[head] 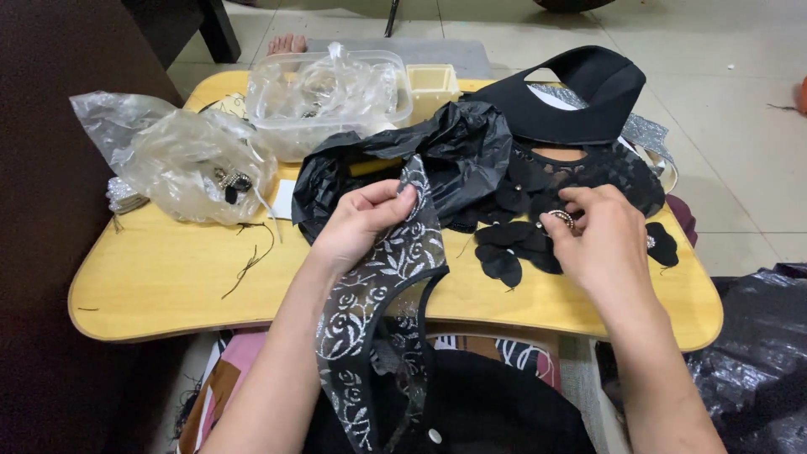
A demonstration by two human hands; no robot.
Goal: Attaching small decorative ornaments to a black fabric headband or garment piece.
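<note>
My left hand (361,223) pinches the upper end of a sheer black fabric strip (378,294) patterned with silver roses and leaves; the strip hangs down over the table's front edge toward my lap. My right hand (601,240) holds a small round sparkly bead ornament (561,219) between thumb and fingers, just above a heap of black fabric petals (508,248) lying on the yellow wooden lap table (168,277). Black lace cloth (605,172) lies behind the right hand.
A crumpled black plastic bag (454,151) sits mid-table. Clear plastic bags (189,160) with trinkets lie at left, a clear plastic box (328,88) and small cream container (431,84) at the back, a black curved fabric piece (588,97) at back right. Loose black threads (248,265) lie on the table.
</note>
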